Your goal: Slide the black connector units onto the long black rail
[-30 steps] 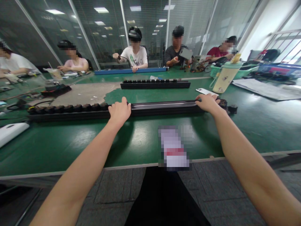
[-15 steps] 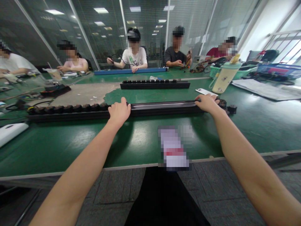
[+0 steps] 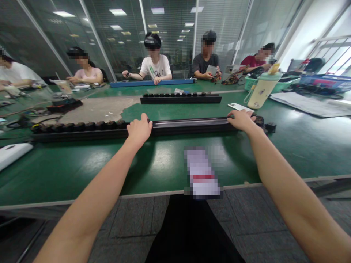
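Observation:
A long black track rail lies across the table in front of me, with a bare shiny channel along its middle. Round black socket-like blocks sit in a row on its left half. My left hand is closed over the rail at the right end of that row; whatever is under its fingers is hidden. Near the rail's right end, my right hand has its fingers curled over the top. More black blocks show just beyond it, partly covered by the hand.
A phone lies at the table's near edge. Beyond the rail are a shorter black rail, a white phone and a cream bottle. A white object is at left, papers at right. Several people sit opposite.
My hands and the rail have stayed in place. Across the table, a person in a dark shirt has lowered a raised hand and now holds a light flat piece.

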Demonstrator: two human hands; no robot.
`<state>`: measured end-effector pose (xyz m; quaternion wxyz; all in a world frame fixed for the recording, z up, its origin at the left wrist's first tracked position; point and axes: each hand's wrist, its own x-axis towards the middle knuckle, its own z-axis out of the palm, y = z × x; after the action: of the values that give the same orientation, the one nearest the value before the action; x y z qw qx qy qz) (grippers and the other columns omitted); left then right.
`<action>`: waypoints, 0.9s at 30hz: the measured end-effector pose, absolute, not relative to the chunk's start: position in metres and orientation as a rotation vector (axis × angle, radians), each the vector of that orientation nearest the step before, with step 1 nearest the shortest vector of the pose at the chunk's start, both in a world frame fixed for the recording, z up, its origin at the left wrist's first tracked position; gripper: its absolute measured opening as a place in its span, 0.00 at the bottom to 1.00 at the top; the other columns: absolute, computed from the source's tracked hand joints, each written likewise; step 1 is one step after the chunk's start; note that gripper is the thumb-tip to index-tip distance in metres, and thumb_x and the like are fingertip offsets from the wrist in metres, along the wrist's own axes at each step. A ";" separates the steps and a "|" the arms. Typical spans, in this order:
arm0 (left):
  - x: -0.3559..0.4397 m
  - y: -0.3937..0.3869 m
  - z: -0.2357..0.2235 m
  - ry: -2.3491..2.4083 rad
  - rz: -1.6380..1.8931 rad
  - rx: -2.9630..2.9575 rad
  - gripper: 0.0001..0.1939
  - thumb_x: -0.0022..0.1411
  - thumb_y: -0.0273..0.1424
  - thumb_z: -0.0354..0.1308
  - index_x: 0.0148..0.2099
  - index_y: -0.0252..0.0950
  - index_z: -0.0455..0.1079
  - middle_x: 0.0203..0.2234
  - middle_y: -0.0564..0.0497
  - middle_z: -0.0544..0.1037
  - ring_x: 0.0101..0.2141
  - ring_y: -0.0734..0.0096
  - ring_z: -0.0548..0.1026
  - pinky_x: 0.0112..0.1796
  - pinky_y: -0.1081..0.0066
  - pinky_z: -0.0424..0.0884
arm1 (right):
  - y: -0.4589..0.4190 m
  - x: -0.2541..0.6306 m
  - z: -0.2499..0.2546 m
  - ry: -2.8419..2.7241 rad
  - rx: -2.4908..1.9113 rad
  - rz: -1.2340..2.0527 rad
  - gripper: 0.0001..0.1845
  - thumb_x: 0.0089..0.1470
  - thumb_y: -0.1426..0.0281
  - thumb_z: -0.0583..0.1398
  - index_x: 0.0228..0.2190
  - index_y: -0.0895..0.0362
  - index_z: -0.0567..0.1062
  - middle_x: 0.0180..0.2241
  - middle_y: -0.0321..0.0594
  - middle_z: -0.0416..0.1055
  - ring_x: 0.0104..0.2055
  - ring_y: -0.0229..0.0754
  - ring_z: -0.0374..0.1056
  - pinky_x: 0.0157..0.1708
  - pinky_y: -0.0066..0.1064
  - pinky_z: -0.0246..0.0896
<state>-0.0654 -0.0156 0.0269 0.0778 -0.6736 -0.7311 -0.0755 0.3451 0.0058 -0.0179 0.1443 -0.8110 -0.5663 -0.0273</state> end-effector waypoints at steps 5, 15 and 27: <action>-0.067 -0.014 0.027 -2.200 -0.229 -2.042 0.26 0.77 0.41 0.43 0.68 0.33 0.62 0.57 0.26 0.77 0.58 0.34 0.76 0.56 0.48 0.71 | 0.007 0.346 -0.018 -1.629 -2.349 -0.070 0.28 0.64 0.59 0.55 0.62 0.52 0.77 0.64 0.63 0.63 0.66 0.76 0.58 0.59 0.67 0.56; -0.069 -0.011 0.025 -2.161 -0.224 -2.073 0.26 0.77 0.42 0.42 0.67 0.33 0.63 0.55 0.28 0.78 0.58 0.37 0.77 0.56 0.50 0.70 | 0.010 0.350 -0.023 -1.653 -2.342 -0.065 0.29 0.64 0.59 0.54 0.61 0.52 0.77 0.64 0.62 0.63 0.67 0.75 0.55 0.60 0.67 0.55; -0.066 -0.012 0.024 -2.137 -0.261 -2.087 0.27 0.77 0.43 0.38 0.66 0.33 0.64 0.55 0.27 0.79 0.57 0.36 0.77 0.55 0.48 0.70 | 0.007 0.347 -0.020 -1.651 -2.344 -0.088 0.29 0.64 0.58 0.54 0.61 0.52 0.77 0.63 0.61 0.64 0.66 0.74 0.56 0.59 0.67 0.56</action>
<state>-0.0665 -0.0123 0.0245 0.0717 -0.6943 -0.7108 -0.0867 0.3471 0.0074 -0.0196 0.1361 -0.8096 -0.5702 -0.0303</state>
